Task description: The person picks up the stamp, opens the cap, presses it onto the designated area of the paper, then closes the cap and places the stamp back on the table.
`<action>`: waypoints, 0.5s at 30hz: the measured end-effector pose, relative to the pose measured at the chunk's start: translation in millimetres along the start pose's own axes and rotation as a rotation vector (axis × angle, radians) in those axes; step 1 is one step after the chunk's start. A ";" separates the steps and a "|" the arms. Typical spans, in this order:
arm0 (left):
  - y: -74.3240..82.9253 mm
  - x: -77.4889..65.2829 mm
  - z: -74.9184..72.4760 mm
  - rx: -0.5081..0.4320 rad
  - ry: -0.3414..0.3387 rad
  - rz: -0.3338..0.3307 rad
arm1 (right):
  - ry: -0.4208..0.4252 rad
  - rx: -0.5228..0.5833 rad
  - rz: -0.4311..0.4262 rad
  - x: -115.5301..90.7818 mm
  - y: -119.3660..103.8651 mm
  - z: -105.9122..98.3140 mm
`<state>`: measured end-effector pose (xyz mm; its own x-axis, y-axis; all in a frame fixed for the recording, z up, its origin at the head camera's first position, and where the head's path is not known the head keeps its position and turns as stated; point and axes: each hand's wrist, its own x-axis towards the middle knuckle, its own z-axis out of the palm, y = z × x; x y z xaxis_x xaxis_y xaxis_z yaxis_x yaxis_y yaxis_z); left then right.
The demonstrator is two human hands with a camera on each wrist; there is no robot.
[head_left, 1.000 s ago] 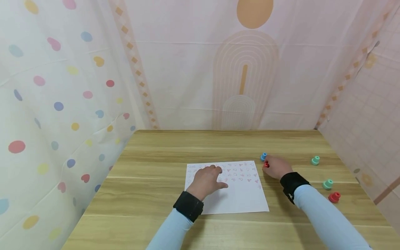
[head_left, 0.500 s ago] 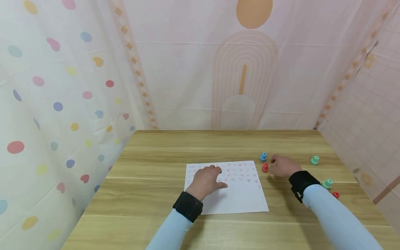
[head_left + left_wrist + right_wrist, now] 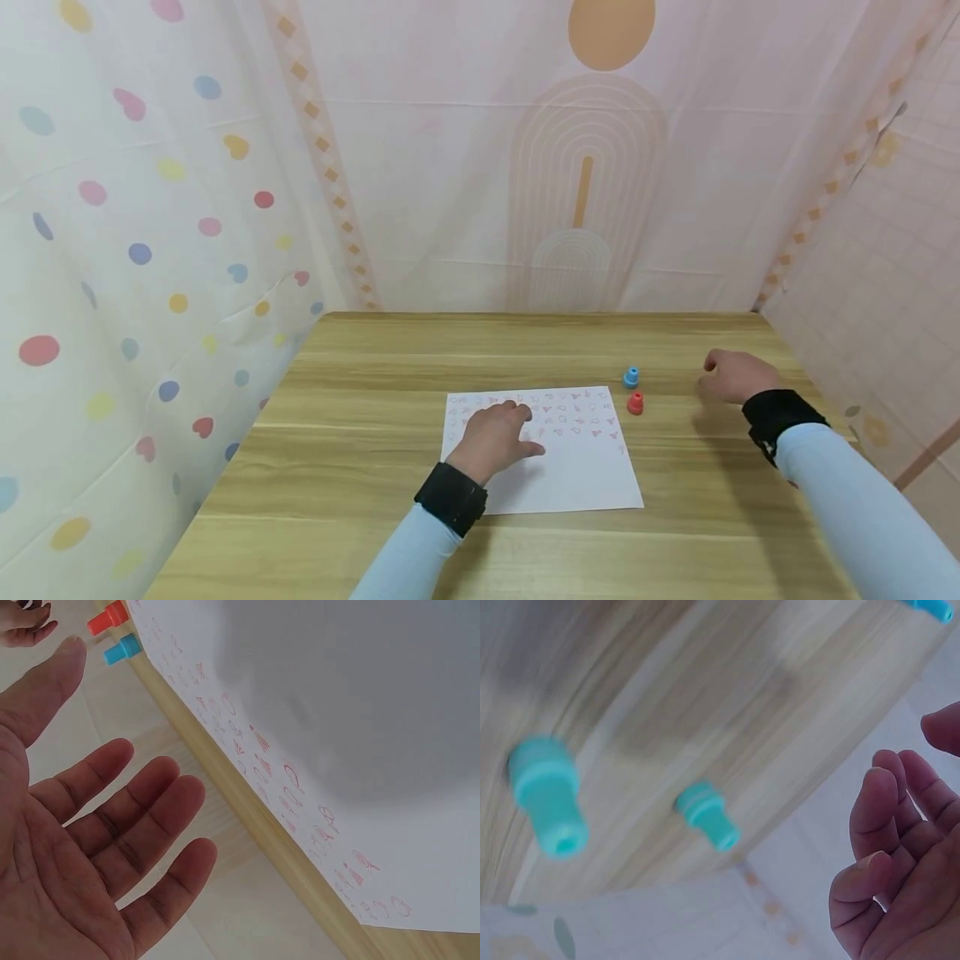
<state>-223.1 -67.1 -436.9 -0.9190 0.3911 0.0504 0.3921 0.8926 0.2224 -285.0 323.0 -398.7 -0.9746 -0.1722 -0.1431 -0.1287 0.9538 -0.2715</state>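
- Green peg (image 3: 551, 796) and second green peg (image 3: 707, 815) stand apart on the right of the table (image 3: 337, 467), out of sight in the head view.
- Your right hand (image 3: 737, 379) is near them, fingers loosely bent, holding nothing.
- Red peg (image 3: 635, 403) and blue peg (image 3: 632, 377) stand right of the paper (image 3: 577, 475), blue farther.
- Your left hand (image 3: 491, 437) hovers over the paper's left part, fingers spread, holding nothing.
- Small marks (image 3: 577, 408) line its far half.

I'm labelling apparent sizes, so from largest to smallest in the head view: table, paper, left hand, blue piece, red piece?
1. Table
2. Paper
3. Left hand
Blue piece and red piece come last, too alike to rank.
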 end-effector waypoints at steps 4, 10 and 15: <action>0.6 -0.7 -0.4 -0.002 -0.011 -0.005 | 0.032 -0.034 0.032 -1.9 13.0 -10.2; 1.7 -2.4 -3.1 0.011 -0.035 -0.027 | 0.037 -0.055 0.071 -9.1 29.6 -27.3; 1.6 -3.1 -6.3 0.038 -0.074 -0.045 | 0.028 -0.066 0.096 -12.7 44.3 -35.6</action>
<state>-219.9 -68.2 -430.6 -0.9307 0.3646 -0.0312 0.3530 0.9170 0.1858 -284.8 376.3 -375.1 -0.9876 -0.0735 -0.1388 -0.0457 0.9799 -0.1940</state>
